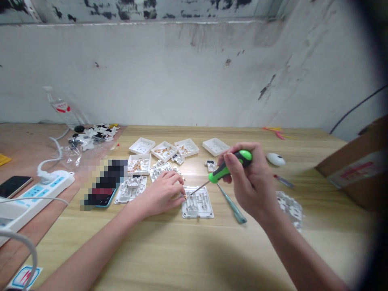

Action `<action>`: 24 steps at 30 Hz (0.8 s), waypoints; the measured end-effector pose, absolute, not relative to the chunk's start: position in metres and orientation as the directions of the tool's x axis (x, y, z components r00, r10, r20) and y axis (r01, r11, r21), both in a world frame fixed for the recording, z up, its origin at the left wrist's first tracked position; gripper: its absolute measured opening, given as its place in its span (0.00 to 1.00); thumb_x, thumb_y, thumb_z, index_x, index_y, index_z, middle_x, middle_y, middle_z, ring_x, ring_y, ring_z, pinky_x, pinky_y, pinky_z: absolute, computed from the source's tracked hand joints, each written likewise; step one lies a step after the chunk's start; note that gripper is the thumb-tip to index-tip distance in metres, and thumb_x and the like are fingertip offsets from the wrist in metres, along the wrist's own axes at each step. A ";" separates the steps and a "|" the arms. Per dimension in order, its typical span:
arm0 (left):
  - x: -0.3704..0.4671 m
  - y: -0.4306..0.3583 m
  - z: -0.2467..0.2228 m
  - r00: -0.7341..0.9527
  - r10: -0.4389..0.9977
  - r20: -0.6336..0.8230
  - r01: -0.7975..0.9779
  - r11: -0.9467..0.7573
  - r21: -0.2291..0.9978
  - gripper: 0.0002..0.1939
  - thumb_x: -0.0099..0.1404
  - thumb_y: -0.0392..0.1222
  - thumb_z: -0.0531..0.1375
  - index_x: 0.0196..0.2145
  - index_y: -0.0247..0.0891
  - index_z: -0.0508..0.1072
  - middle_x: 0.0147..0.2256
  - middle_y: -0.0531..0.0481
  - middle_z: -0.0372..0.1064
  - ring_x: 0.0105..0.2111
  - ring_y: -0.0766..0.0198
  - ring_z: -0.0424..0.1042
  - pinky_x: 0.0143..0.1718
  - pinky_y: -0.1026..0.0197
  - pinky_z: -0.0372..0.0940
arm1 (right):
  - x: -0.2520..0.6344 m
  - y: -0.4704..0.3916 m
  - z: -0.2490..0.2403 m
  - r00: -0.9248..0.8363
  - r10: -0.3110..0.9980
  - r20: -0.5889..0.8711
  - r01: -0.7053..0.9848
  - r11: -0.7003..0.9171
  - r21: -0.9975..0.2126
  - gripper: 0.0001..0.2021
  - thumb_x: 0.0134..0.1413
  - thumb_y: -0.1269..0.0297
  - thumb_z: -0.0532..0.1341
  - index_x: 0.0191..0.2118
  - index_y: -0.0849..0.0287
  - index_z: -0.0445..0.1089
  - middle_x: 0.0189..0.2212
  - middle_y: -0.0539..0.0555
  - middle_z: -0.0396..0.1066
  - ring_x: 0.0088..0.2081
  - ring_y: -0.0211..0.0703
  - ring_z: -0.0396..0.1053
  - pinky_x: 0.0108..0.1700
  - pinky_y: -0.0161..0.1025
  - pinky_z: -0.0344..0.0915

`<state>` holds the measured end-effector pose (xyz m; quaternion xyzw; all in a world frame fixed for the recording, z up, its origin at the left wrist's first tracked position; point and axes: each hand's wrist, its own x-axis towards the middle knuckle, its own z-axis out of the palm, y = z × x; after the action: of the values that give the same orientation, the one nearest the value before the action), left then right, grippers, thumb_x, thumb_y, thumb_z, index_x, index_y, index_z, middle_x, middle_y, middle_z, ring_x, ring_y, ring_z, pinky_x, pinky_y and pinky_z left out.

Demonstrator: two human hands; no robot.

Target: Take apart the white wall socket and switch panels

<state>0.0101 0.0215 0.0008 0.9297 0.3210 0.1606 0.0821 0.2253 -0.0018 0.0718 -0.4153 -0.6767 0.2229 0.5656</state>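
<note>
My right hand (253, 178) is wrapped round the handle of a green and black screwdriver (218, 171). Its thin shaft slants down to the left, and the tip meets a square white plastic switch plate (198, 210) lying on the table. At that plate's left edge is my left hand (165, 192), fingers bent and closed at the tips. A small brass-coloured part (184, 197) shows at those fingertips. Between the plate and my right hand lies a second screwdriver (233, 205) with a translucent teal handle. Another white plate (123, 194) rests left of my left hand.
Shallow white trays (186, 147), some holding brass parts, stand at the back. A phone (104, 186) and a power strip (45, 188) lie left. Towards the wall are a bottle (63, 109) and bagged parts (93, 135). Right are a cardboard box (357, 165) and white pieces (289, 208).
</note>
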 end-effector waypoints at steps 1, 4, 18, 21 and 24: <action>0.011 0.021 0.000 0.739 0.627 0.246 0.569 -0.777 0.270 0.04 0.65 0.41 0.59 0.36 0.39 0.72 0.43 0.48 0.68 0.48 0.57 0.64 0.51 0.51 0.57 | 0.224 -0.002 0.068 -0.014 0.817 0.577 0.297 0.554 -0.778 0.07 0.62 0.58 0.55 0.40 0.54 0.57 0.26 0.46 0.62 0.23 0.33 0.64 0.21 0.30 0.62; 0.013 0.019 -0.001 0.730 0.639 0.240 0.566 -0.764 0.311 0.05 0.65 0.42 0.58 0.36 0.39 0.72 0.42 0.48 0.68 0.47 0.57 0.64 0.51 0.51 0.57 | 0.222 -0.002 0.062 0.002 0.818 0.575 0.278 0.552 -0.786 0.07 0.62 0.58 0.55 0.41 0.54 0.57 0.27 0.46 0.62 0.23 0.32 0.62 0.21 0.31 0.61; 0.016 0.017 -0.004 0.716 0.658 0.233 0.573 -0.744 0.343 0.06 0.65 0.43 0.58 0.36 0.40 0.72 0.42 0.47 0.67 0.48 0.56 0.63 0.51 0.51 0.56 | 0.224 0.000 0.058 -0.017 0.819 0.574 0.334 0.545 -0.769 0.06 0.62 0.59 0.55 0.41 0.54 0.58 0.29 0.47 0.64 0.25 0.33 0.63 0.25 0.32 0.61; 0.017 0.017 -0.004 0.712 0.661 0.238 0.574 -0.742 0.346 0.05 0.65 0.42 0.58 0.36 0.40 0.72 0.42 0.47 0.67 0.48 0.56 0.63 0.51 0.51 0.56 | 0.225 0.000 0.059 -0.083 0.804 0.589 0.352 0.577 -0.737 0.05 0.62 0.61 0.55 0.41 0.54 0.57 0.30 0.48 0.65 0.25 0.34 0.64 0.27 0.33 0.62; 0.017 0.016 -0.004 0.708 0.663 0.243 0.570 -0.740 0.358 0.05 0.65 0.42 0.58 0.36 0.40 0.72 0.42 0.47 0.67 0.48 0.56 0.63 0.51 0.52 0.56 | 0.225 -0.002 0.067 -0.139 0.786 0.602 0.398 0.601 -0.693 0.05 0.62 0.63 0.55 0.41 0.54 0.58 0.30 0.48 0.65 0.26 0.33 0.65 0.28 0.32 0.61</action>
<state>0.0172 0.0162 -0.0038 0.9151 0.3368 0.1802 0.1291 0.2252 -0.0017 0.0672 -0.4049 -0.7309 0.1881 0.5162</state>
